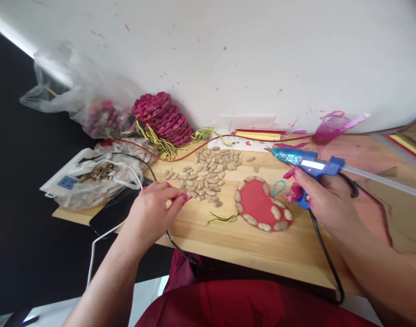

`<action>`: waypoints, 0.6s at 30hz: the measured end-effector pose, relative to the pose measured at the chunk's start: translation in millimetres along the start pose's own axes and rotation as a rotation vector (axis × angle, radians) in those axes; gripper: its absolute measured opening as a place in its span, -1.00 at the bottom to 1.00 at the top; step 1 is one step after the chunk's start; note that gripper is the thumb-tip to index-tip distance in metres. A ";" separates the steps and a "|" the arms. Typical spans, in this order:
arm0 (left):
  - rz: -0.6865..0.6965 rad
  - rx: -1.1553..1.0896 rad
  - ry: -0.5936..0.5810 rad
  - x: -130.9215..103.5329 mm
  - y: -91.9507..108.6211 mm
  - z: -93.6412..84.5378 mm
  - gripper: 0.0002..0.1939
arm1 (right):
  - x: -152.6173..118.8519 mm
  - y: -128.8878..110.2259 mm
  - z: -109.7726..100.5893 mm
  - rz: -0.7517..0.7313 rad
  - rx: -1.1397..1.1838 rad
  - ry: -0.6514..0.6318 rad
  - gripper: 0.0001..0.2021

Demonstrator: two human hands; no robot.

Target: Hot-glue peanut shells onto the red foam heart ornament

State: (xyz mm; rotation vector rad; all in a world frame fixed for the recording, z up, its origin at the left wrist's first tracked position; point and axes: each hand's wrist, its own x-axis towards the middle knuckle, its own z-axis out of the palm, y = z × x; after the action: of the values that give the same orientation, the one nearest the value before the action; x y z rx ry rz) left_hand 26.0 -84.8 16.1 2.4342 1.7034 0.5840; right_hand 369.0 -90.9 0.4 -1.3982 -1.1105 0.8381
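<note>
A blue hot glue gun (301,159) with a long clear glue stick out its back is gripped in my right hand (325,195), nozzle pointing left above the table. Below it lies a red heart-shaped piece (253,200), edged with peanuts along most of its rim and one peanut further in. A blue loop (279,187) and a yellow-green tassel (223,218) are on its ends. My left hand (156,211) has thumb and fingers pinched together at the left edge of a spread of loose peanuts (209,175); whatever lies between the fingertips is hidden.
Plastic bags of peanuts (102,181) stand at the left beside a white power strip (67,170) and a dark phone (110,211). Stacked magenta pieces (163,118) lean at the wall. A pink cup (328,129) stands back right; cardboard (405,204) lies right. Cables cross the table.
</note>
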 end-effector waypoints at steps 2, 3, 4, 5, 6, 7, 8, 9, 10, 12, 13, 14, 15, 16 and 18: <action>-0.049 0.015 0.014 1.5 -7.5 -4.2 -0.65 | -0.1 3.2 -1.9 -0.011 -0.002 0.004 -0.62; -0.067 0.012 0.043 1.9 -11.4 -4.8 -0.66 | 0.1 5.3 -3.0 -0.021 -0.015 0.008 -0.63; -0.082 0.004 0.081 2.3 -15.4 -4.5 -0.68 | 0.2 7.3 -4.1 -0.032 -0.031 0.010 -0.63; -0.097 -0.001 0.122 2.6 -19.3 -3.7 -0.69 | 0.4 8.8 -4.8 -0.042 -0.046 0.012 -0.63; -0.114 -0.001 0.159 3.1 -23.0 -2.6 -0.69 | 0.5 9.6 -5.0 -0.046 -0.055 0.014 -0.63; -0.137 0.009 0.187 3.6 -26.2 -1.6 -0.68 | 0.5 9.6 -4.7 -0.043 -0.054 0.015 -0.63; -0.161 0.031 0.200 4.3 -28.8 -0.8 -0.67 | 0.5 9.1 -4.1 -0.037 -0.042 0.019 -0.62; -0.184 0.064 0.198 5.1 -30.6 -0.4 -0.69 | 0.4 8.4 -3.3 -0.026 -0.025 0.024 -0.62; -0.205 0.098 0.184 5.9 -31.7 -0.4 -0.70 | 0.4 7.7 -2.5 -0.014 -0.006 0.031 -0.62; -0.235 0.157 0.147 7.6 -32.2 -0.6 -0.66 | 0.6 7.7 -2.2 0.009 0.020 0.039 -0.62; -0.243 0.173 0.133 8.5 -32.2 -0.6 -0.63 | 1.0 8.6 -2.7 0.016 0.023 0.042 -0.62; -0.248 0.177 0.128 9.3 -32.3 -0.1 -0.62 | 1.4 9.9 -3.6 0.024 0.016 0.043 -0.61; -0.247 0.172 0.127 10.1 -32.7 0.7 -0.62 | 2.0 11.4 -4.8 0.032 0.004 0.047 -0.61; -0.241 0.161 0.132 10.9 -33.7 1.9 -0.64 | 2.6 12.8 -5.9 0.039 -0.008 0.055 -0.61; -0.230 0.132 0.155 12.4 -36.9 4.5 -0.67 | 3.8 14.6 -7.4 0.061 -0.003 0.068 -0.63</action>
State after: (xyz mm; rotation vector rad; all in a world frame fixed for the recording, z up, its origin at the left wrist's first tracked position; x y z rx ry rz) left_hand -1.1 -59.4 3.6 2.2807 2.1106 0.6639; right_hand 379.6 -89.0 -12.6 -1.4589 -1.0217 0.8269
